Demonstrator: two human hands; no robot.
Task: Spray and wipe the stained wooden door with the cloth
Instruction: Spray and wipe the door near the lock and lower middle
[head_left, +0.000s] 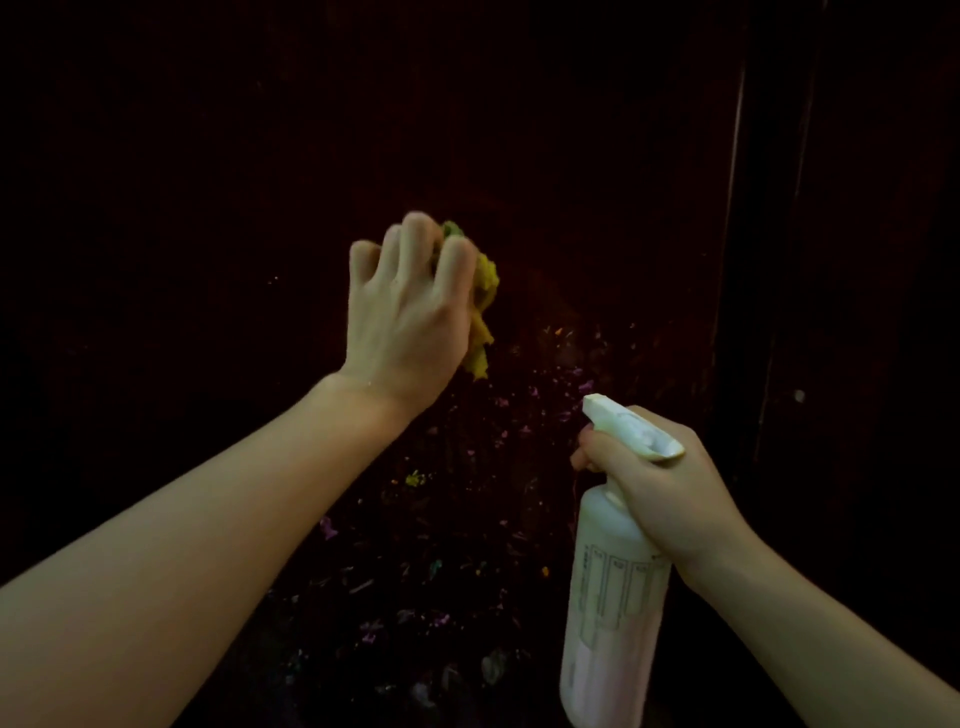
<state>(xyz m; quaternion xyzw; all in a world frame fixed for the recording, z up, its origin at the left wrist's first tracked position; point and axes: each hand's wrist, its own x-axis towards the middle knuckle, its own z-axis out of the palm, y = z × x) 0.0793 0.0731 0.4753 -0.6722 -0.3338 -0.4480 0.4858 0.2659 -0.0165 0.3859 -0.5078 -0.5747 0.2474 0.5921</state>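
Observation:
A dark wooden door (519, 130) fills the view, very dimly lit. Small coloured flecks and stains (498, 519), purple, yellow and orange, dot its lower middle. My left hand (410, 312) grips a bunched yellow-green cloth (483, 301) and holds it against the door above the stains. My right hand (660, 488) grips the neck of a white spray bottle (613, 613), a finger curled at the trigger. The nozzle (592, 402) points up and left toward the door.
The door's right edge or frame (737, 260) runs vertically at the right, with a darker panel beyond it. A small pale spot (800, 396) sits on that panel. The surroundings are too dark to make out.

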